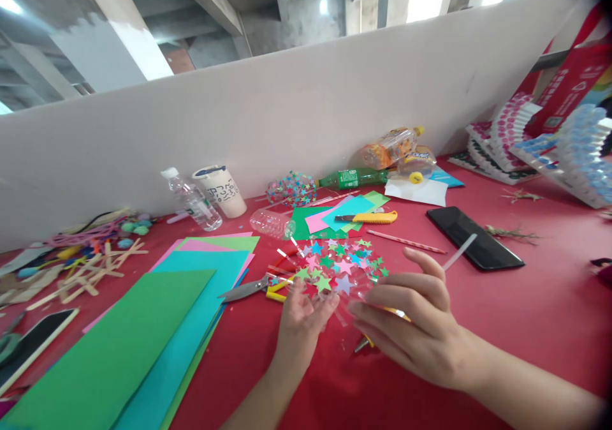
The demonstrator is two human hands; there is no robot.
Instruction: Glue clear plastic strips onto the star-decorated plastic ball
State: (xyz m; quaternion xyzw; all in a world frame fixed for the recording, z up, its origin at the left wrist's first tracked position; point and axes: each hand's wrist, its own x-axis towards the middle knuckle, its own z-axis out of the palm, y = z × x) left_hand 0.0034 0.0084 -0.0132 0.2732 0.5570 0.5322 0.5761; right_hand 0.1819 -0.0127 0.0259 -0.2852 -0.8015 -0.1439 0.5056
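While the left hand (302, 320) and right hand (423, 328) curved at one star-covered plastic piece (343, 267) on the counter (568, 309), I couldn't tell if either gripped it. Behind stood one cup (224, 195), contents hidden, and one white-capped bottle (195, 203).

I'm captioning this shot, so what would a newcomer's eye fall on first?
Probably the cluster of bright star shapes near the middle of the red table, at the fingertips of the left hand, with the right hand close by. Next might come the large green sheet at lower left, then the blue-and-white construction at far right.
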